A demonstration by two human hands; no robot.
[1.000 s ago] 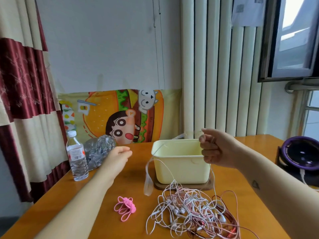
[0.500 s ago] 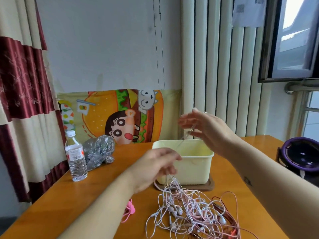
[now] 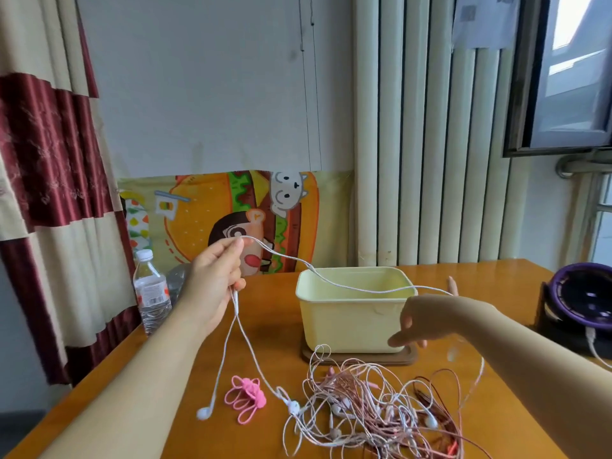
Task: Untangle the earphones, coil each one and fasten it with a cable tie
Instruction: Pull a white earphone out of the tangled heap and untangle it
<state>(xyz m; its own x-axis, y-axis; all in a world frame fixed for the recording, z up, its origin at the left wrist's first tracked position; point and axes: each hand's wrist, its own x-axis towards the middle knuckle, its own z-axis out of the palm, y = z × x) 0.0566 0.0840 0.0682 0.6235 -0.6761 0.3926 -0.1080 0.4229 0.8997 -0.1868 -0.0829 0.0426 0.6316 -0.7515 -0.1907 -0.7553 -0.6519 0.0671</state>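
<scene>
Your left hand (image 3: 212,276) pinches a white earphone (image 3: 331,282) cord, raised above the table (image 3: 185,376); its buds dangle near the pink cable ties (image 3: 246,397). Your right hand (image 3: 420,321) spreads before the yellow tub (image 3: 351,323), above the tangled pile (image 3: 381,415).

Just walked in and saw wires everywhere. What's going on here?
A person is pulling one white wired earphone out of a tangled pile of pink and white earphones on the orange wooden table. The left hand pinches its cord up high; the right hand stretches it across the pale yellow plastic tub. The pink cable ties lie untouched.
</scene>
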